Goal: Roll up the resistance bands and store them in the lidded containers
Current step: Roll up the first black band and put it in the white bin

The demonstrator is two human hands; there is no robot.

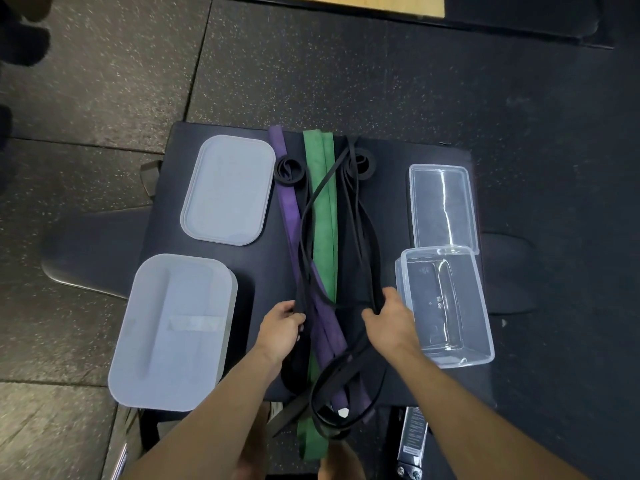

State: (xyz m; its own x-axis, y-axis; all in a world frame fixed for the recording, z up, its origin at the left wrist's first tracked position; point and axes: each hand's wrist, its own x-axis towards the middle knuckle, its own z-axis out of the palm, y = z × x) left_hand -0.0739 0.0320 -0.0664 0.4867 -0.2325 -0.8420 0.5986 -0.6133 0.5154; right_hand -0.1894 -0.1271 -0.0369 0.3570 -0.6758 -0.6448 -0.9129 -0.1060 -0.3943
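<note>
Resistance bands (323, 237): tangled heap, frame centre. Left hand (282, 325), right hand (389, 317) each clamped on black band (323, 183). Risk: snagged pull drags others off bench (384, 202).

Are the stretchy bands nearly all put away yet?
Not nearly. Two rolled black bands sit on the pad, not boxed yet. The left hand and right hand hold loose black bands. The purple band and green band lie unrolled, and the clear container is empty, its lid beside it.
</note>
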